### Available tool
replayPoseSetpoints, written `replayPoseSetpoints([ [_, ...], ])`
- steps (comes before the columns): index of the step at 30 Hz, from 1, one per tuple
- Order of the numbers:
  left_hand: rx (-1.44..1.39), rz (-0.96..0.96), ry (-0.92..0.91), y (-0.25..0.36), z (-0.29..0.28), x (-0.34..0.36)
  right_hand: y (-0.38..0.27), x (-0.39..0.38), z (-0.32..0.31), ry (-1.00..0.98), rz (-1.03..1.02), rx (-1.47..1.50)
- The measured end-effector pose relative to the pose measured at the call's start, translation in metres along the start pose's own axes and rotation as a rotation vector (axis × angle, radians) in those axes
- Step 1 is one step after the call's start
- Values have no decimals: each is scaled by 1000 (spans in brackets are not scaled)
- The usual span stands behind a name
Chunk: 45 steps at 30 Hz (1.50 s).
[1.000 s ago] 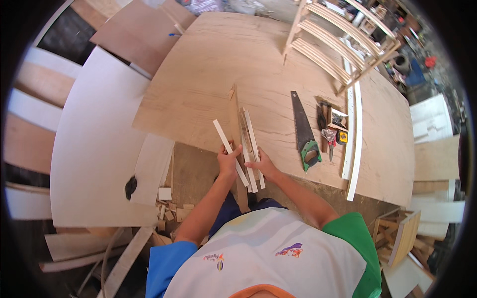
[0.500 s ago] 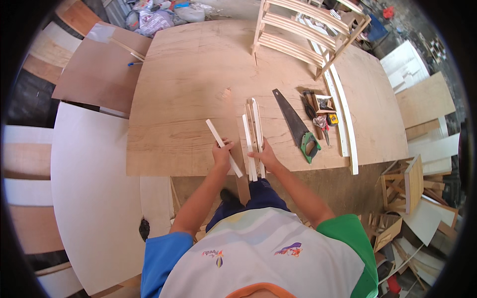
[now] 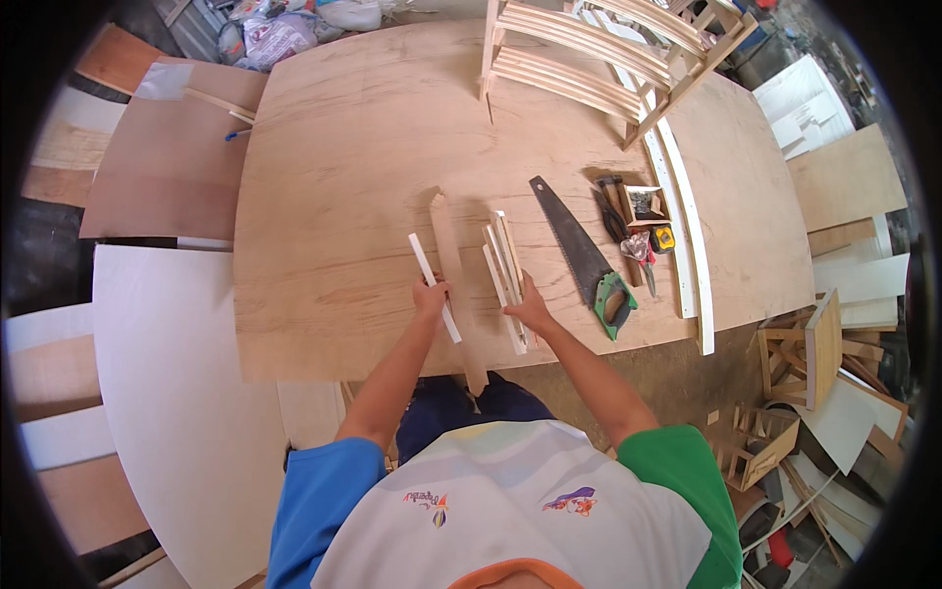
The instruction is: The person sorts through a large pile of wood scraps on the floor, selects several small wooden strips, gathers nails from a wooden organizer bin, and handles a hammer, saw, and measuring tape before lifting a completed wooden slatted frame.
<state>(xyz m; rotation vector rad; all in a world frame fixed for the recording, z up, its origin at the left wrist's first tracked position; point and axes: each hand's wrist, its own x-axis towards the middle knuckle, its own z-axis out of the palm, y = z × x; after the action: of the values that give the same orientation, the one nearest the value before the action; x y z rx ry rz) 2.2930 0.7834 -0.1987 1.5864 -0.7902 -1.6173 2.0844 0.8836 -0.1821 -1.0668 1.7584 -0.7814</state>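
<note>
My left hand [image 3: 431, 296] is closed around a white wooden strip [image 3: 421, 253], held at a slant over the table's near part. In my right hand [image 3: 530, 306] is a small bundle of white wooden strips [image 3: 501, 257], their lengths side by side and slightly uneven at the ends. Between the two hands lies a longer brown wooden slat [image 3: 451, 250]; its near end reaches past the table edge toward my legs. To the right of the bundle, a handsaw [image 3: 574, 236] with a green handle [image 3: 614, 305] rests on the tabletop.
On the plywood table [image 3: 334, 177] are a tape measure [image 3: 662, 238], a small wooden box [image 3: 645, 204], pliers [image 3: 611, 218] and long white battens [image 3: 677, 216]. A slatted wooden frame [image 3: 579, 64] stands at the far right. A white panel [image 3: 177, 393] lies left; wood offcuts [image 3: 765, 442] are piled right.
The strips at my right hand have come closer together and moved slightly away from the brown slat. My left hand still holds its single strip. The whole view has shifted a little.
</note>
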Motion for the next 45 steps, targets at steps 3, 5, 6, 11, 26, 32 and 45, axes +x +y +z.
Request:
replayPoseSetpoints([
  [3, 104, 0, 52, -15, -4, 26, 9, 9, 5, -5, 20, 3],
  [5, 125, 35, 50, -25, -11, 44, 10, 13, 5, -8, -1, 23],
  [6, 138, 15, 32, -22, -8, 44, 14, 15, 3, 3, -5, 23],
  [11, 92, -21, 44, -17, -16, 56, 14, 27, 16, 85, -83, 3],
  [26, 606, 167, 63, -38, -29, 43, 10, 45, 32, 165, -96, -307],
  [32, 561, 140, 8, -25, -1, 21, -10, 52, 47, 112, 17, -225],
  [45, 207, -20, -93, -20, -3, 32, -42, 53, 97, 129, -43, -26],
])
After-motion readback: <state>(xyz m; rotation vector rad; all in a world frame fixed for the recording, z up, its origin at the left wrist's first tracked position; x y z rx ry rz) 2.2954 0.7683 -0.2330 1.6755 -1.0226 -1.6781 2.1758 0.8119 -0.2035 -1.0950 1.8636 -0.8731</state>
